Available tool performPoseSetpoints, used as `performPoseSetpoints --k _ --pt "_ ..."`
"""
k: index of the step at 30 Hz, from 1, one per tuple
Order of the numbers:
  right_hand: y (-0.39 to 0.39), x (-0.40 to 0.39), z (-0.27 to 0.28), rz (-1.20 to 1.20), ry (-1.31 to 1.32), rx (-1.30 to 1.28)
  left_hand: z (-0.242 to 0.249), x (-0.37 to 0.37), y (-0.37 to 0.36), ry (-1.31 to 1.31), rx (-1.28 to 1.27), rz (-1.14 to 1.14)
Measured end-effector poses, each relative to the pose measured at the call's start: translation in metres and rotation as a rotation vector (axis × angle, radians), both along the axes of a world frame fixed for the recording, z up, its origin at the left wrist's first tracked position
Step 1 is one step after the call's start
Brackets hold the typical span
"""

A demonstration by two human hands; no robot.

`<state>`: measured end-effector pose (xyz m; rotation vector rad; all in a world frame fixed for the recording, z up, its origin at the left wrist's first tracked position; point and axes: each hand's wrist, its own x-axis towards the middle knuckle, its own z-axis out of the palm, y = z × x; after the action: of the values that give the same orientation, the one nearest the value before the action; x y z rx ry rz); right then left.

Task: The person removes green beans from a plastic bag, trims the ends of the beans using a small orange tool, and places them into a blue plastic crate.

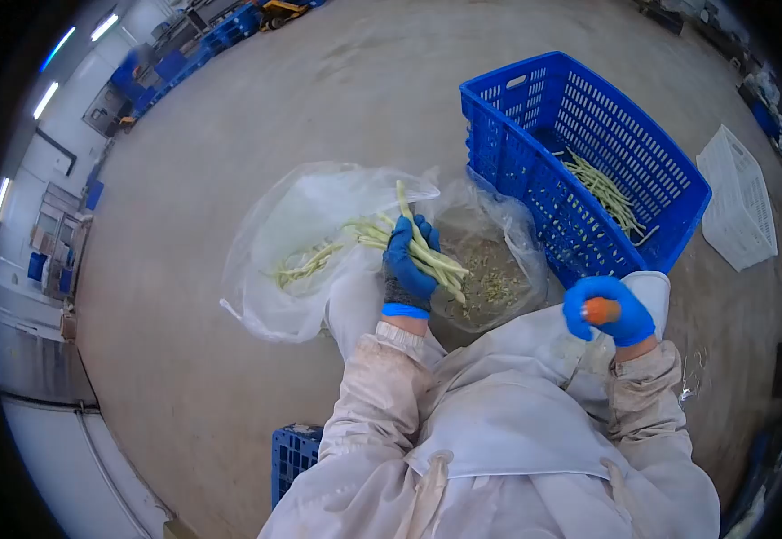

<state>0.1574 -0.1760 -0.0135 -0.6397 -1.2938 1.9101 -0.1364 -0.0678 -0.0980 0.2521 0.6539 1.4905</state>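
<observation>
My left hand [411, 258], in a blue glove, is closed around a bunch of long green beans [436, 261] above the gap between two plastic bags. More beans [310, 266] lie in the clear bag [274, 207] to its left. Small trimmed bits [494, 287] are in the other clear bag [521, 229], to the right of that hand. My right hand [610, 311], also gloved in blue, is wrapped round an orange-handled tool [600, 311] over my right knee; the tool's working end cannot be made out.
A blue crate [579, 202] with beans [602, 190] in its bottom stands beyond my right hand. Right of it is a white basket [739, 198]. A dark blue crate [294, 458] is by my left side. Blue pallets [171, 67] stand along the far left wall.
</observation>
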Motion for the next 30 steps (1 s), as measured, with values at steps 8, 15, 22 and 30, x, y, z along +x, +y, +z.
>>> performPoseSetpoints --k 8,15,22,30 --pt "0.049 -0.001 -0.079 -0.561 -1.009 1.015 0.003 0.011 0.007 -0.089 0.041 0.037" --pt "0.029 -0.098 -0.040 -0.371 -0.621 0.525 0.009 0.026 0.004 -0.050 0.130 -0.034" --pt "0.038 -0.113 -0.067 -0.644 -0.915 0.859 0.004 0.038 0.002 0.066 0.062 0.047" --pt "0.045 -0.076 -0.030 -0.414 -0.554 0.150 0.032 0.027 -0.013 0.058 0.155 -0.205"
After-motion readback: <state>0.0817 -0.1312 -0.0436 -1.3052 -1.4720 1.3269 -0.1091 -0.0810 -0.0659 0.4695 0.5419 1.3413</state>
